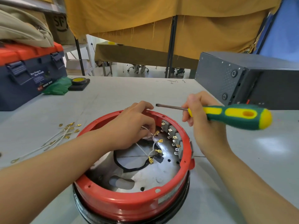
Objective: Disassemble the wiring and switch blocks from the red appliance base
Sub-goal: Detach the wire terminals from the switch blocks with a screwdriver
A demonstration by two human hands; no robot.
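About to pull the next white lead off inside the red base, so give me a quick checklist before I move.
1. Left hand pinches white wires: ok.
2. Screwdriver in right hand, tip outside the red base: ok.
3. Switch blocks seated on the wall: ok.
4. Their tabs bare: cannot tell.
5. Removed leads lie on the table, apart from the base: ok.

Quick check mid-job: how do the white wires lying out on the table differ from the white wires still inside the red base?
The loose white wires lie free on the table, left of the red base; the wires inside the base sit within its rim.
Nothing touches the loose ones; the left hand pinches the inner bundle.
The loose ones lie mostly straight; the inner ones curve.
Both are white with brass-coloured terminals.
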